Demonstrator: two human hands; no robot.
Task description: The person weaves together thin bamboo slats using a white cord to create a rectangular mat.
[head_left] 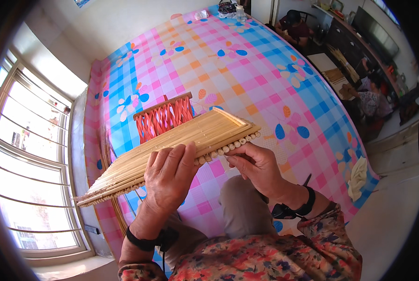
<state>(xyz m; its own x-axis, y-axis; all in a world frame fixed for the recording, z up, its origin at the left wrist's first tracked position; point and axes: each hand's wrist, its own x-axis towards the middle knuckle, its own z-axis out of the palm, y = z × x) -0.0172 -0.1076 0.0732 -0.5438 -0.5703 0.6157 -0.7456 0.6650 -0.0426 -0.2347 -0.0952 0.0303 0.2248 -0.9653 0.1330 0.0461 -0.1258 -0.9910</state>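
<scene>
A flat panel of pale yellow straw stalks [172,138], laid side by side, is held tilted above my lap. Its near edge carries a row of round, rolled ends, and a stalk-built rim borders its far right corner. My left hand [168,175] is closed over the near edge, fingers on the top face. At the right end of the same edge, my right hand [256,166] pinches thumb and forefinger just beneath the rolled ends. Any strand between those fingertips is too small to make out. Behind the panel stands a wooden frame with crisscrossed red strips [165,119], partly hidden.
A checked, flowered pink and blue cover [195,61] spreads under everything. Long loose stalks [118,213] lie by the window wall at left. A pale crumpled cloth [358,180] lies on the right edge. Two people [295,29] sit beyond, beside a table [329,70] with stalks.
</scene>
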